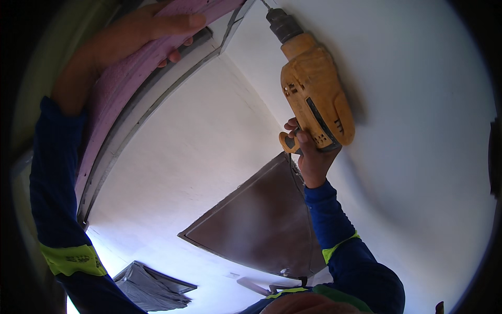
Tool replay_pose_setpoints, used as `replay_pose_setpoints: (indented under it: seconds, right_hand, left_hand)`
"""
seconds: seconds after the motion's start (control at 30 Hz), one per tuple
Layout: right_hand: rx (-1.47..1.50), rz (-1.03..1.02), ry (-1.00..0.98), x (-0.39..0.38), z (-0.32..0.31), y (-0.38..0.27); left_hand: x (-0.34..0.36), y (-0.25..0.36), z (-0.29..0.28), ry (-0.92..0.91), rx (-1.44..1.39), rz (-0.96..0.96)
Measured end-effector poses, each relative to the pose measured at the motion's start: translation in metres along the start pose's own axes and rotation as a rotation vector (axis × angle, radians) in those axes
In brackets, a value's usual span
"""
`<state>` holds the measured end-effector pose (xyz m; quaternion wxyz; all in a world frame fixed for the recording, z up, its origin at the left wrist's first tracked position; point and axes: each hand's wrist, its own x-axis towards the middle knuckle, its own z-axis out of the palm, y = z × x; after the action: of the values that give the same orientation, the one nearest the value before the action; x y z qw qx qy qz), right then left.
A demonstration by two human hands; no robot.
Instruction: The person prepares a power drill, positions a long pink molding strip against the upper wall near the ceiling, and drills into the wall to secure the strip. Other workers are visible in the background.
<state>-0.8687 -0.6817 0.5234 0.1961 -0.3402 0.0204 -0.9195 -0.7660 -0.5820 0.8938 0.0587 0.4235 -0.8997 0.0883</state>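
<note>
My right hand [317, 163] is wrapped round the handle of a scuffed yellow power drill [316, 94] with a black chuck. The drill points up, and its thin bit runs toward the top edge of the picture, where its tip is cut off. A cord hangs from the drill along my wrist. At the upper left my left hand [149, 29] grips a long pink board or strip [117, 91], thumb on the near face and fingertips showing past its far edge. Which material the strip is made of I cannot tell.
A grey metal channel [151, 107] runs alongside the pink strip to a corner at the top. White wall [418, 104] stands close behind the drill. Lower down are a brown door-like panel [256, 225] and an opening covered by dark sheeting [149, 288].
</note>
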Motion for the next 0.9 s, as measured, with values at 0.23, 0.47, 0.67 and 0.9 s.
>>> replay_pose_setpoints:
  seconds: [0.23,0.47,0.67,0.9]
  right_hand:
    - [-0.018,0.004,-0.004,-0.001,-0.003,0.001]
    - [0.05,0.018,-0.004,-0.004,-0.003,0.003]
    - [0.084,0.032,0.011,-0.003,0.001,0.002]
    - [0.177,0.025,0.057,0.002,0.011,-0.002]
  left_hand:
    - [-0.003,0.003,-0.003,-0.014,0.018,0.013]
    - [-0.004,-0.003,-0.007,-0.017,0.016,-0.013]
    - [-0.003,-0.002,-0.003,-0.011,0.043,0.002]
    - [-0.003,-0.011,-0.007,-0.026,0.062,0.068]
